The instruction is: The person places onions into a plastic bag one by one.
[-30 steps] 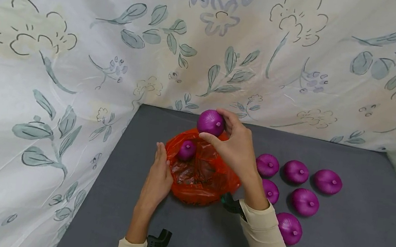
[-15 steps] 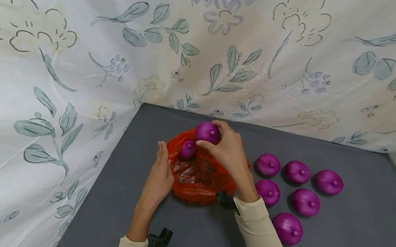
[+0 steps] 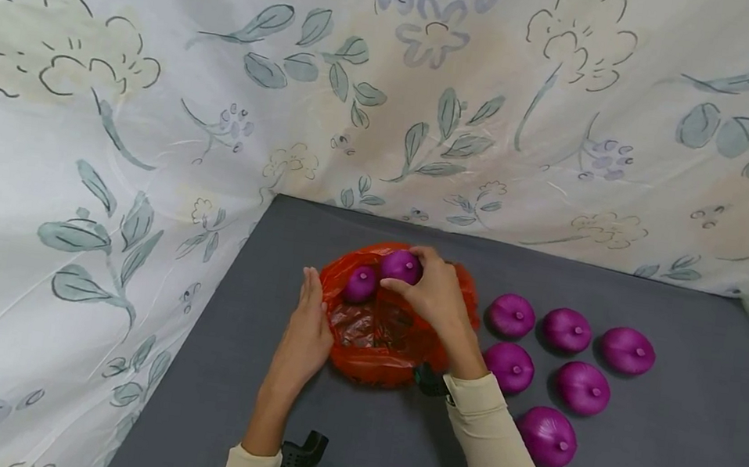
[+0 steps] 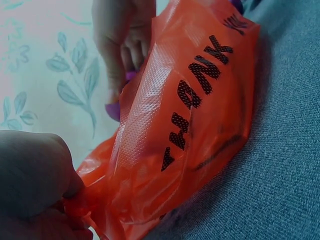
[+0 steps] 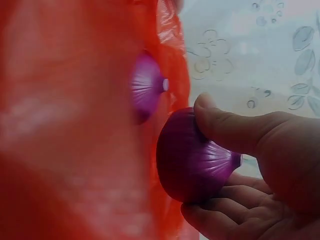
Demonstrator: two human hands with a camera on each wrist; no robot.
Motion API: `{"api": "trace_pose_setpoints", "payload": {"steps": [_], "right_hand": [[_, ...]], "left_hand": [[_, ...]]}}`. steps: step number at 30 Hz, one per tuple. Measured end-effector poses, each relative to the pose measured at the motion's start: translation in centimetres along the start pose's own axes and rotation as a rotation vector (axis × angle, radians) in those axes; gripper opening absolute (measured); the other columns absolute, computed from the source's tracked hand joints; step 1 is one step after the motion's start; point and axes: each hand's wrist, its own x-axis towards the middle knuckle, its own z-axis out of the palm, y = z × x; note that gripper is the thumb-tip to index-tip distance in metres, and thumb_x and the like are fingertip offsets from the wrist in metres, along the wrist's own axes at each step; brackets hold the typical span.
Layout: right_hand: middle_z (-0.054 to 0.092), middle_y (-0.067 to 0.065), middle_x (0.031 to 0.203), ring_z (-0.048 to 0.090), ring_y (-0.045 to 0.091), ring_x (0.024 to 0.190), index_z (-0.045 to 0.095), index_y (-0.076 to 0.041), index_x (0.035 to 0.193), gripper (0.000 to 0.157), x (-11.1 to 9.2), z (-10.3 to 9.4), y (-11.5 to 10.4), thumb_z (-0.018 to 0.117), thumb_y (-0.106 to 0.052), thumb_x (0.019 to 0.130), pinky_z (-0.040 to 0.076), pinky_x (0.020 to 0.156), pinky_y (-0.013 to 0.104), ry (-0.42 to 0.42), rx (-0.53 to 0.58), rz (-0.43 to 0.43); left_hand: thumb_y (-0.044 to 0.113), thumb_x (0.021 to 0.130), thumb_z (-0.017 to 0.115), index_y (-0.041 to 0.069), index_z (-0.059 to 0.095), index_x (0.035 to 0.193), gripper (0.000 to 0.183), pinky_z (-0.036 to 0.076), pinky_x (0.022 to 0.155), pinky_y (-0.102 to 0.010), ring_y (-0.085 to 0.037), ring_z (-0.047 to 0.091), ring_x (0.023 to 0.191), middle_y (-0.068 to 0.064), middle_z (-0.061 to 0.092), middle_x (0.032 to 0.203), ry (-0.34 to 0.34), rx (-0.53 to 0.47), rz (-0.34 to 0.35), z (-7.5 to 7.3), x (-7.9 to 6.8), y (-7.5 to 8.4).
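While I have the left hand (image 3: 307, 337) pinching the left edge of the red bag (image 3: 371, 369), seemingly to steady its mouth, my right hand (image 3: 439, 296) curls thumb and fingers round one onion (image 3: 401, 266) at the far side, beside another onion (image 3: 360, 285).

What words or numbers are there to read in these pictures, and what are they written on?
"THANK" – black letters on the red bag, in the left wrist view.
A shorter word after it on the bag: too slanted to read surely.
Dark marks low on the bag, head view: too small.
No numbers that I can read.
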Motion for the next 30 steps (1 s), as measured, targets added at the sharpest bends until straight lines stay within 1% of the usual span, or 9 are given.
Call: {"api": "trace_pose_setpoints", "payload": {"steps": [9,14,19,22,26,30], "right_hand": [[0.066,0.021,0.140,0.067,0.037,0.120,0.057,-0.002,0.147,0.076,-0.1,1.2,0.9,0.090,-0.035,0.087,0.056,0.100,0.052,-0.031,-0.007,0.003],[0.066,0.020,0.140,0.067,0.037,0.121,0.057,-0.003,0.146,0.075,-0.3,1.9,1.5,0.091,-0.031,0.086,0.055,0.101,0.052,-0.046,-0.007,0.004],[0.068,0.021,0.135,0.067,0.038,0.119,0.055,-0.004,0.147,0.074,-0.5,2.5,1.9,0.090,-0.030,0.087,0.055,0.101,0.053,-0.056,-0.018,0.016],[0.067,0.023,0.134,0.067,0.039,0.119,0.051,-0.003,0.148,0.076,-0.7,2.5,1.8,0.089,-0.030,0.088,0.055,0.101,0.054,-0.070,-0.020,0.041],[0.064,0.026,0.139,0.065,0.042,0.123,0.045,-0.002,0.154,0.084,-1.0,2.3,1.3,0.089,-0.031,0.088,0.053,0.104,0.056,-0.073,-0.027,0.061],[0.062,0.026,0.142,0.063,0.042,0.127,0.043,0.000,0.156,0.087,-1.2,1.8,0.8,0.089,-0.032,0.088,0.052,0.106,0.056,-0.074,-0.045,0.061]], "left_hand": [[0.000,0.112,0.036,0.000,0.001,0.168,0.066,0.016,0.128,-0.054,-0.033,0.002,0.162,-0.016,-0.006,0.175,0.005,-0.017,0.011,0.0,-0.1,0.0],[0.001,0.112,0.035,0.001,0.000,0.168,0.066,0.016,0.128,-0.054,-0.033,0.001,0.162,-0.015,-0.007,0.175,-0.004,-0.022,-0.002,0.0,-0.2,-0.1],[0.002,0.113,0.034,0.004,-0.002,0.168,0.066,0.015,0.128,-0.053,-0.030,-0.002,0.162,-0.013,-0.010,0.175,-0.020,-0.036,-0.009,0.1,-0.2,-0.2],[0.002,0.113,0.034,0.005,-0.002,0.169,0.067,0.015,0.128,-0.054,-0.030,-0.002,0.162,-0.013,-0.010,0.175,-0.021,-0.042,-0.010,0.1,-0.3,-0.2],[0.002,0.113,0.035,0.004,-0.002,0.169,0.067,0.016,0.128,-0.054,-0.031,-0.001,0.162,-0.013,-0.009,0.176,-0.013,-0.036,-0.005,0.0,-0.4,-0.2],[0.003,0.113,0.034,0.004,-0.001,0.169,0.066,0.016,0.128,-0.054,-0.030,-0.001,0.162,-0.013,-0.009,0.176,-0.012,-0.028,-0.005,-0.1,-0.4,-0.2]]}}
